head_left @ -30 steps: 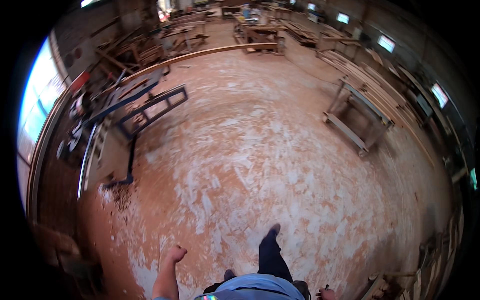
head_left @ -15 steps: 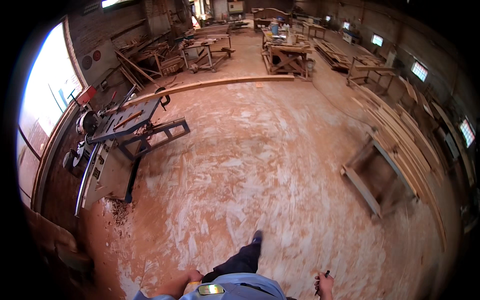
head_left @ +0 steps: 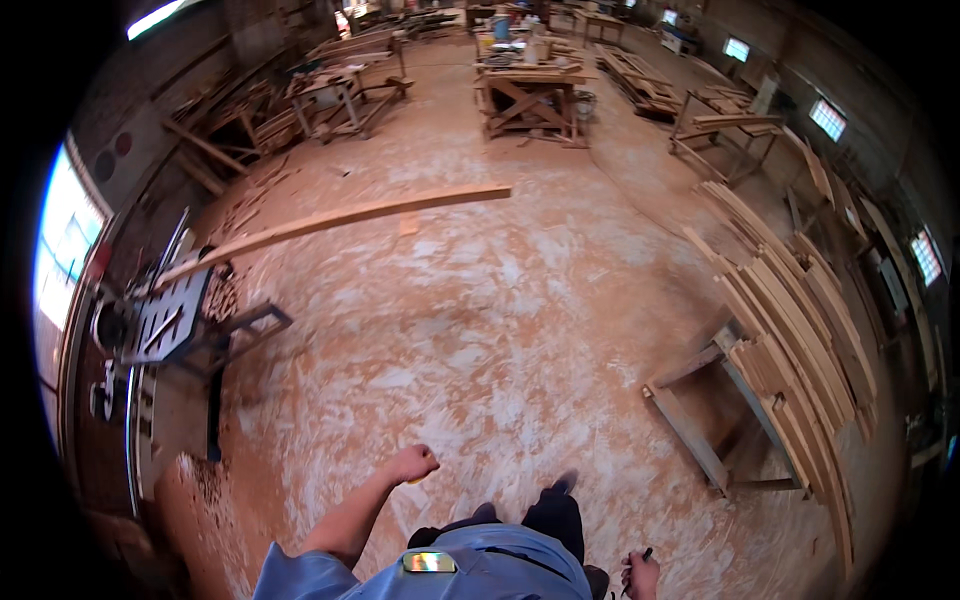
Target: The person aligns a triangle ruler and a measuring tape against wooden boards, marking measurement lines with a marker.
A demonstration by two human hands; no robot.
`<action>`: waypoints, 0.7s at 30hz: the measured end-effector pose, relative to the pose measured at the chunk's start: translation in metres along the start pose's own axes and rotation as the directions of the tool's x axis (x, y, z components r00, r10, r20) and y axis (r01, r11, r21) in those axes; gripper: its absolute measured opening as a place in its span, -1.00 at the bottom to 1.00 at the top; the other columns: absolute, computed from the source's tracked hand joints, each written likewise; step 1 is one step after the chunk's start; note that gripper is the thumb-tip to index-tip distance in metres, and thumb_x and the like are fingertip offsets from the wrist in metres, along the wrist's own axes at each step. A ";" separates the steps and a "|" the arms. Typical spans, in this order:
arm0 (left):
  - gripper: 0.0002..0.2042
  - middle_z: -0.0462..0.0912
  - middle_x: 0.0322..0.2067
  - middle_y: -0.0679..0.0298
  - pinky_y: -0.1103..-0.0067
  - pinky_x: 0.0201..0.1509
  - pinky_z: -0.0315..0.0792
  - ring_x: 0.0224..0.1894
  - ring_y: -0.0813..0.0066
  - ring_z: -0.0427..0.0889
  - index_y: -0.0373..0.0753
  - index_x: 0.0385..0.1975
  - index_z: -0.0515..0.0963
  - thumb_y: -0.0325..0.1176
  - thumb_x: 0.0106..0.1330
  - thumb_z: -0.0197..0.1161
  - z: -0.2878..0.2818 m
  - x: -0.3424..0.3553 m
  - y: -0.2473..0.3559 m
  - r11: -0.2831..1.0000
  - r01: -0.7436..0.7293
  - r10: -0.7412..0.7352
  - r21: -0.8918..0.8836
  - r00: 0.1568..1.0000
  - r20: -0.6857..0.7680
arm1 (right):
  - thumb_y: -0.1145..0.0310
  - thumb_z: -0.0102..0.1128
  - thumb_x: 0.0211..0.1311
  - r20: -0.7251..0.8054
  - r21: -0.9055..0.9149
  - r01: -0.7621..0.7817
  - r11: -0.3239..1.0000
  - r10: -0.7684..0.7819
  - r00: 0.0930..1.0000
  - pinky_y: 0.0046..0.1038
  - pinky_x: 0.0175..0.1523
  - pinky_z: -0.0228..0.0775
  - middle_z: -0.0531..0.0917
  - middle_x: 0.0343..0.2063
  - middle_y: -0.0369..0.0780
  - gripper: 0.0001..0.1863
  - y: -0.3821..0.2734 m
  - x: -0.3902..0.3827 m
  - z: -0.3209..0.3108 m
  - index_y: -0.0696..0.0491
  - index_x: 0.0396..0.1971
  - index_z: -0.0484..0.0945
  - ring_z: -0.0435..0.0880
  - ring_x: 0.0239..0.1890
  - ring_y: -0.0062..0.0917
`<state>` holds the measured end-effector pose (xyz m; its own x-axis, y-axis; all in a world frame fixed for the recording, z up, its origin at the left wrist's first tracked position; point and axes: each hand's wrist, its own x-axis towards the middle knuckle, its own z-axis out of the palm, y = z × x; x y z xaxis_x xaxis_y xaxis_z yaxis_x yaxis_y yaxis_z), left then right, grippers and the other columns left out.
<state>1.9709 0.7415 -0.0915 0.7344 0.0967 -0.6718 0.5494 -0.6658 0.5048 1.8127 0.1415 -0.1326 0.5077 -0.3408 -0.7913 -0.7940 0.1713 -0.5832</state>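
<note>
My left hand [head_left: 413, 464] is held out ahead of my body over the floor, its fingers curled closed. A sliver of something yellow shows beneath it, too little to name. Low at the right, my right hand [head_left: 641, 578] is closed around a slim dark pen-like thing [head_left: 647, 553], whose end sticks up past the fingers. Neither hand touches any wood or machine. The dusty floor [head_left: 450, 330] lies under both.
A machine with a slotted metal table [head_left: 165, 318] stands at the left, a long wooden beam [head_left: 370, 213] reaching out from it across the floor. At the right, long boards [head_left: 790, 330] lie by a wooden frame [head_left: 690, 440]. A workbench [head_left: 533, 105] stands far ahead.
My left hand has swung forward and up, away from my body. The right hand stays low at the right. I have stepped forward, and the machine and beam now sit further left.
</note>
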 end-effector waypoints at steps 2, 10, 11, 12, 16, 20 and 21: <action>-0.55 0.74 -0.27 0.08 0.40 -0.07 0.54 -0.18 0.31 0.69 -0.32 -0.20 0.65 0.01 0.23 0.30 -0.037 0.040 0.093 0.991 -0.029 0.037 -0.129 0.998 0.060 | 0.29 0.20 0.37 -0.025 -0.125 0.104 0.987 -0.108 0.994 -0.52 -0.73 0.22 0.64 -0.57 -0.22 -0.80 -0.090 0.027 0.039 0.15 -0.27 0.60 0.46 -0.78 -0.58; -0.61 0.72 -0.19 0.24 0.49 0.00 0.52 -0.11 0.41 0.66 -0.18 0.05 0.62 -0.11 0.32 0.29 -0.087 0.130 0.367 0.900 -0.215 0.297 -0.379 0.940 0.171 | 0.46 0.35 0.25 0.466 -0.230 0.474 0.850 -0.331 0.820 -0.62 -0.47 0.38 0.63 -0.61 -0.33 -0.93 -0.469 0.108 0.206 0.12 -0.31 0.72 0.54 -0.59 -0.72; -0.60 0.71 -0.18 0.26 0.52 -0.02 0.50 -0.13 0.48 0.64 -0.20 0.10 0.58 -0.17 0.33 0.29 -0.097 0.138 0.391 0.879 -0.259 0.336 -0.400 0.933 0.133 | 0.47 0.36 0.25 0.563 -0.198 0.556 0.807 -0.370 0.739 -0.62 -0.43 0.40 0.65 -0.57 -0.33 -0.92 -0.508 0.114 0.233 0.13 -0.28 0.72 0.56 -0.55 -0.72; -0.58 0.70 -0.17 0.28 0.56 -0.04 0.49 -0.15 0.55 0.62 -0.23 0.16 0.53 -0.23 0.34 0.30 -0.112 0.144 0.416 0.874 -0.277 0.343 -0.400 0.934 0.102 | 0.48 0.38 0.25 0.636 -0.182 0.596 0.783 -0.369 0.678 -0.62 -0.38 0.43 0.67 -0.53 -0.33 -0.90 -0.546 0.116 0.260 0.13 -0.26 0.73 0.58 -0.51 -0.72; -0.44 0.68 -0.11 0.23 0.53 -0.01 0.50 -0.14 0.51 0.62 -0.22 0.35 0.37 -0.30 0.34 0.29 -0.179 0.197 0.488 0.866 -0.300 0.356 -0.400 0.932 0.071 | 0.44 0.44 0.24 0.848 0.009 0.805 0.593 -0.432 0.308 -0.59 -0.27 0.48 0.72 -0.37 -0.30 -0.82 -0.665 0.135 0.377 0.15 -0.18 0.72 0.62 -0.39 -0.69; -0.34 0.67 0.00 -0.03 0.33 0.10 0.52 0.04 0.04 0.67 -0.27 0.41 0.25 -0.24 0.31 0.25 -0.241 0.279 0.532 0.842 -0.436 0.442 -0.317 0.895 -0.057 | 0.48 0.40 0.25 0.920 -0.066 0.860 0.507 -0.302 0.249 -0.51 -0.18 0.53 0.74 -0.29 -0.22 -0.81 -0.753 0.161 0.472 0.16 -0.15 0.71 0.67 -0.29 -0.60; -0.31 0.65 0.05 -0.08 0.25 0.13 0.52 0.09 -0.09 0.64 -0.29 0.43 0.23 -0.21 0.30 0.23 -0.254 0.301 0.542 0.826 -0.472 0.470 -0.309 0.879 -0.085 | 0.49 0.39 0.25 0.926 -0.103 0.837 0.538 -0.255 0.278 -0.50 -0.17 0.53 0.74 -0.29 -0.20 -0.81 -0.773 0.165 0.484 0.16 -0.15 0.71 0.68 -0.29 -0.58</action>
<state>2.5908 0.5979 0.1181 0.9373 -0.1652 -0.3069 0.2303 -0.3672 0.9012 2.6718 0.4002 0.0990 0.6537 0.7173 -0.2414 -0.0368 -0.2884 -0.9568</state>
